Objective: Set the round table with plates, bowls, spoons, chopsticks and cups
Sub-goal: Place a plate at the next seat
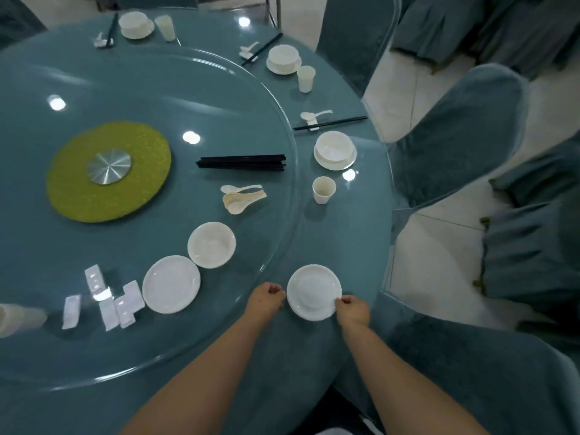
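Seemingly glossy round plate [314,291], both hands [266,299] pinching

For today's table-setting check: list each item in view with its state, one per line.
Plate: on table edge, both hands hold it
Left hand: fingers curled at rim
Right hand: pinches rim
Spare bowl: empty, upright
Spare chopsticks: bundled
Nearest cup: upright

teal cloth-covered round table [329,356] | speckled lime-green round centre mat [78,183] | white ceramic plate [314,291] | black chopstick bundle [241,162] | teal fabric-covered chairs [455,136]
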Demonstrator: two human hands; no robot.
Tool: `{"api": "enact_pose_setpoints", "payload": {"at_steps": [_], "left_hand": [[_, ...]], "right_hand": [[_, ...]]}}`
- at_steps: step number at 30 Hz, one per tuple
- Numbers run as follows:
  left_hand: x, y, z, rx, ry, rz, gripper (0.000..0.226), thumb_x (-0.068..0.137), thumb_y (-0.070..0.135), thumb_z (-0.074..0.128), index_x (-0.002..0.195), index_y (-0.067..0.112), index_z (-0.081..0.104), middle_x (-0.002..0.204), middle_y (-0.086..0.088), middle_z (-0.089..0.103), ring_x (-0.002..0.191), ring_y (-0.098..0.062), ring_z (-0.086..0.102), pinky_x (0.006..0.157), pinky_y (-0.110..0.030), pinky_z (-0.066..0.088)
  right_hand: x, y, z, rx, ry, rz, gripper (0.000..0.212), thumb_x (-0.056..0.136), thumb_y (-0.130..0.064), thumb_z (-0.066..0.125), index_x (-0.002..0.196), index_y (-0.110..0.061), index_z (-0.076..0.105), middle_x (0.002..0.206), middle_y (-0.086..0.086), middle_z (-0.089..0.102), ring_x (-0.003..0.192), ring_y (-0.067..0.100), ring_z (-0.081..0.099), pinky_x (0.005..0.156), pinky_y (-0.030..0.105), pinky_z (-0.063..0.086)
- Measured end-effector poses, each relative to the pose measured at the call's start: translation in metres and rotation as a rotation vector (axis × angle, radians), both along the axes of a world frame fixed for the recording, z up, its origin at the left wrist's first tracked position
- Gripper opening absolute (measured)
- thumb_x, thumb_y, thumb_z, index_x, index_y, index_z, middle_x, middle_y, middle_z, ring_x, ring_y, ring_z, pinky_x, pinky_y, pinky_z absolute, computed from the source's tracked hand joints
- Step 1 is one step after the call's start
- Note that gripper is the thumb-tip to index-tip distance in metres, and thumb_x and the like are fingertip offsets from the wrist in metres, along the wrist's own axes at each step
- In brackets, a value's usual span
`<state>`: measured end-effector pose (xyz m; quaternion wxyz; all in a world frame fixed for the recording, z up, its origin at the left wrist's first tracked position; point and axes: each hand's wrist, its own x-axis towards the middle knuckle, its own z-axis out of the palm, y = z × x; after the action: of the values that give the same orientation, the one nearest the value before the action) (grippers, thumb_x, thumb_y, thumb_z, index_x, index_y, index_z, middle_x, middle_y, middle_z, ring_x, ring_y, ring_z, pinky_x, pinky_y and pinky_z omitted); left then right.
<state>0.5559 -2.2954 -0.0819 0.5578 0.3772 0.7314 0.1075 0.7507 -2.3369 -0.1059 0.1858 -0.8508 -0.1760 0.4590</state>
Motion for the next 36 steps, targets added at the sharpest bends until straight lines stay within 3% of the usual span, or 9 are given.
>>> {"api": "enact_pose_setpoints", "payload": {"at_steps": [6, 10, 15, 19, 23, 25, 28, 31, 36], "left_hand": [[-0.002, 0.004, -0.004, -0.038, 0.044, -0.036, 0.021, 0.084, 0.015, 0.065, 0.103, 0.006, 0.066, 0.097, -0.014, 0.071, 0.080, -0.021, 0.062, 0.084, -0.039, 0.054], [-0.010, 0.005, 0.004, -0.034, 0.075, 0.015, 0.011, 0.083, 0.017, 0.064, 0.093, 0.013, 0.065, 0.091, -0.011, 0.071, 0.080, -0.025, 0.064, 0.083, -0.038, 0.054], [-0.039, 0.013, 0.021, -0.025, 0.114, 0.213, 0.011, 0.086, 0.020, 0.058, 0.089, 0.011, 0.063, 0.072, -0.004, 0.068, 0.057, -0.015, 0.058, 0.057, -0.026, 0.049], [-0.076, 0.021, 0.031, 0.013, 0.137, 0.398, 0.015, 0.085, 0.021, 0.056, 0.090, 0.009, 0.063, 0.075, -0.007, 0.070, 0.064, -0.020, 0.063, 0.063, -0.032, 0.053], [-0.114, 0.030, 0.039, 0.118, 0.221, 0.532, 0.018, 0.088, 0.026, 0.054, 0.090, 0.010, 0.063, 0.079, -0.008, 0.071, 0.072, -0.026, 0.067, 0.069, -0.034, 0.053], [-0.130, 0.039, 0.040, 0.174, 0.256, 0.549, 0.016, 0.089, 0.024, 0.054, 0.094, 0.012, 0.063, 0.088, -0.009, 0.071, 0.084, -0.029, 0.066, 0.078, -0.038, 0.053], [-0.144, 0.056, 0.041, 0.224, 0.326, 0.518, 0.021, 0.093, 0.020, 0.051, 0.106, 0.011, 0.065, 0.098, -0.003, 0.067, 0.089, -0.024, 0.058, 0.082, -0.030, 0.043], [-0.150, 0.071, 0.042, 0.270, 0.349, 0.432, 0.013, 0.094, 0.013, 0.048, 0.091, 0.021, 0.058, 0.086, 0.003, 0.055, 0.086, -0.023, 0.049, 0.079, -0.028, 0.034], [-0.152, 0.086, 0.036, 0.274, 0.407, 0.223, 0.016, 0.094, 0.010, 0.044, 0.089, 0.005, 0.059, 0.094, -0.016, 0.065, 0.091, -0.035, 0.061, 0.082, -0.040, 0.047]], "right_hand": [[0.000, 0.004, 0.002, -0.180, -0.031, 0.288, 0.022, 0.090, -0.024, 0.059, 0.095, -0.009, 0.074, 0.103, 0.010, 0.072, 0.091, 0.025, 0.065, 0.077, 0.026, 0.048], [0.000, 0.005, 0.009, -0.269, -0.074, 0.364, 0.036, 0.092, -0.037, 0.058, 0.106, -0.005, 0.068, 0.111, 0.013, 0.068, 0.103, 0.029, 0.064, 0.073, 0.026, 0.044], [-0.021, 0.029, 0.024, -0.132, -0.154, 0.394, 0.037, 0.095, -0.032, 0.050, 0.107, -0.002, 0.065, 0.111, 0.017, 0.068, 0.103, 0.033, 0.064, 0.079, 0.032, 0.048], [-0.066, 0.068, 0.042, 0.012, -0.128, 0.487, 0.029, 0.097, -0.031, 0.049, 0.089, -0.008, 0.064, 0.092, 0.010, 0.066, 0.093, 0.032, 0.064, 0.074, 0.030, 0.044], [-0.122, 0.108, 0.055, 0.133, -0.057, 0.570, 0.034, 0.094, -0.028, 0.054, 0.063, -0.017, 0.048, 0.070, 0.002, 0.056, 0.075, 0.024, 0.054, 0.071, 0.030, 0.042], [-0.146, 0.124, 0.060, 0.184, -0.004, 0.585, 0.023, 0.093, -0.025, 0.056, 0.074, -0.013, 0.059, 0.080, 0.004, 0.063, 0.079, 0.023, 0.056, 0.071, 0.027, 0.041], [-0.173, 0.146, 0.066, 0.239, 0.021, 0.598, 0.015, 0.091, -0.022, 0.057, 0.091, -0.009, 0.066, 0.090, 0.002, 0.067, 0.080, 0.017, 0.057, 0.066, 0.026, 0.041], [-0.190, 0.162, 0.066, 0.235, 0.018, 0.610, 0.014, 0.090, -0.019, 0.058, 0.099, -0.011, 0.065, 0.096, -0.001, 0.065, 0.084, 0.016, 0.056, 0.069, 0.024, 0.039], [-0.203, 0.173, 0.057, 0.179, -0.032, 0.654, 0.023, 0.091, -0.017, 0.055, 0.109, -0.009, 0.067, 0.107, 0.003, 0.068, 0.099, 0.022, 0.062, 0.076, 0.024, 0.040]]}}
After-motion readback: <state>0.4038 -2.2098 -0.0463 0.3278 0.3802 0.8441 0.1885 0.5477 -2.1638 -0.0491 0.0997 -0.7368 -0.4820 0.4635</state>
